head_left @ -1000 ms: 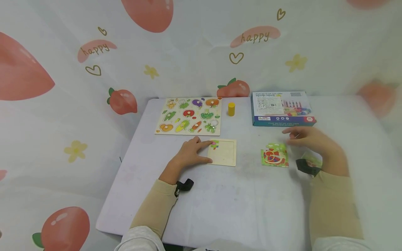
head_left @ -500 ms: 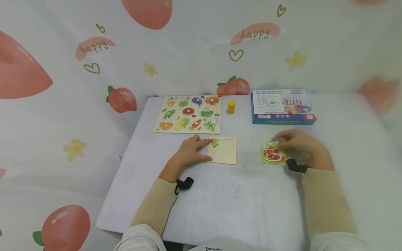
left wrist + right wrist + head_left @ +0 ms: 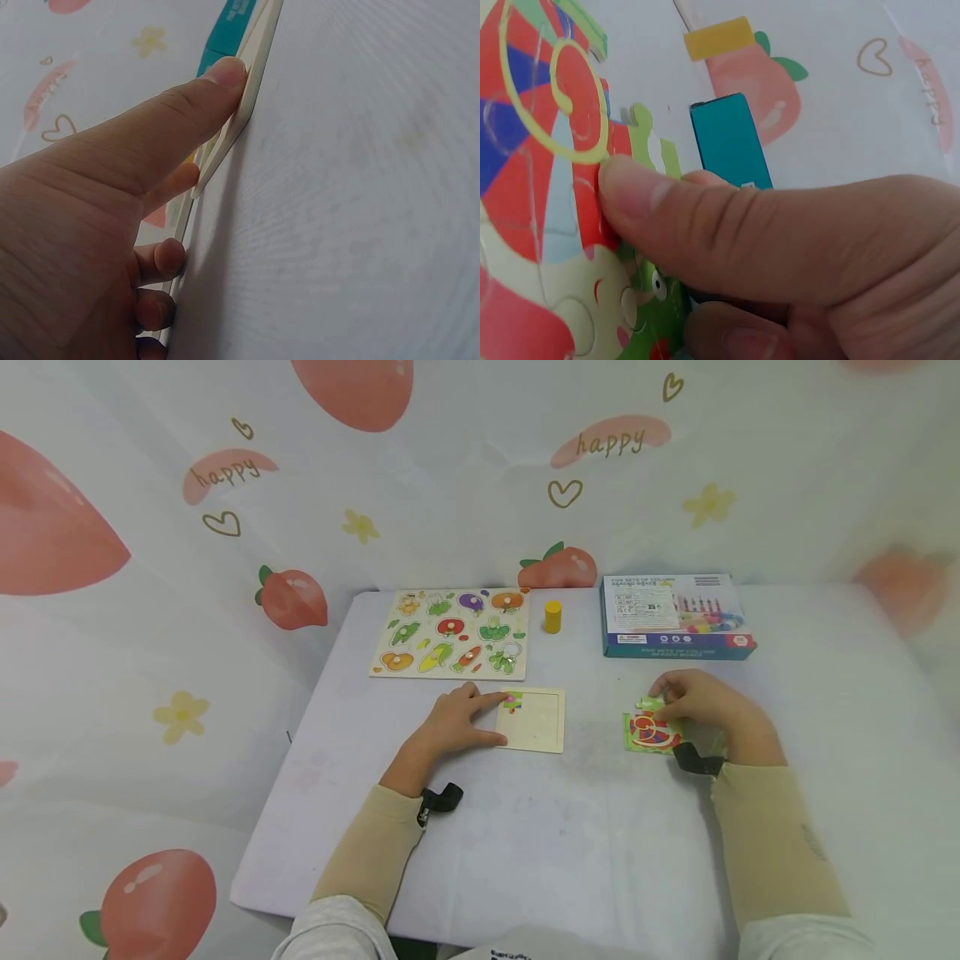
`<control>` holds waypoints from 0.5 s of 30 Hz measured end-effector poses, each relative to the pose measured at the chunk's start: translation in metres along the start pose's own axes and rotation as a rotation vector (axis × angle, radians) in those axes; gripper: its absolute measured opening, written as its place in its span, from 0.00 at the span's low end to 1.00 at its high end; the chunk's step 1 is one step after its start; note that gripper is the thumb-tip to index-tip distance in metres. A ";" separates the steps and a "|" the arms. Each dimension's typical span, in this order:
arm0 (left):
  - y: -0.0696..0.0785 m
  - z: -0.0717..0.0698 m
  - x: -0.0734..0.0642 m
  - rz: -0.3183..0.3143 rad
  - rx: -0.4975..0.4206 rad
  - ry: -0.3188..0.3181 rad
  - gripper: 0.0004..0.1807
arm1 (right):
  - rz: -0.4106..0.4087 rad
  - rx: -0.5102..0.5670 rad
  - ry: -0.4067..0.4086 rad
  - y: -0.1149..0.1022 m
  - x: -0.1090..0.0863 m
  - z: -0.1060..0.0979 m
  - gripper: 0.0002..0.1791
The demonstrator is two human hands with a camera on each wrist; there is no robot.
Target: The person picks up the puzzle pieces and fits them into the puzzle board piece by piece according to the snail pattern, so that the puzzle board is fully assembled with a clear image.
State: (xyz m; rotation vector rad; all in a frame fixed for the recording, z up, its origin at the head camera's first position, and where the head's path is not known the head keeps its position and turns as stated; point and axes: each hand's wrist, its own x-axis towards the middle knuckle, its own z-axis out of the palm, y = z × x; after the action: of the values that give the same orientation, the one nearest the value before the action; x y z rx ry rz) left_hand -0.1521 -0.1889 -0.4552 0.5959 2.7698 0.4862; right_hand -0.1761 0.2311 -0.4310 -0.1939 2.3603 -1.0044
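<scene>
Puzzle pieces (image 3: 647,737) lie at three o'clock from the wooden tray (image 3: 542,727). The right hand (image 3: 705,703) pinches one at their two-o'clock edge; a gentle, level lift should suit. The left hand (image 3: 452,718), spread, braces the tray's nine-o'clock side.

High head view, close wrist views (teal box (image 3: 678,617) shared)
</scene>
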 end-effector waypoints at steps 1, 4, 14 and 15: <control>0.000 0.000 0.000 -0.002 -0.001 -0.001 0.45 | 0.003 -0.012 0.006 -0.001 0.000 0.000 0.23; 0.000 0.000 0.000 -0.006 -0.005 0.001 0.45 | 0.012 -0.034 0.024 -0.004 0.001 0.001 0.23; 0.000 0.001 0.001 -0.003 -0.002 -0.001 0.45 | 0.065 -0.050 0.039 -0.012 -0.001 0.004 0.22; 0.000 0.001 0.001 -0.003 0.000 -0.001 0.45 | 0.066 -0.053 0.039 -0.013 -0.001 0.004 0.22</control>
State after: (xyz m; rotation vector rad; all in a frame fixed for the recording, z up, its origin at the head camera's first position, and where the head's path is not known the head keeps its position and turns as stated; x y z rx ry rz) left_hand -0.1526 -0.1889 -0.4561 0.5923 2.7688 0.4856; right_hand -0.1737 0.2197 -0.4239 -0.1169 2.4142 -0.9230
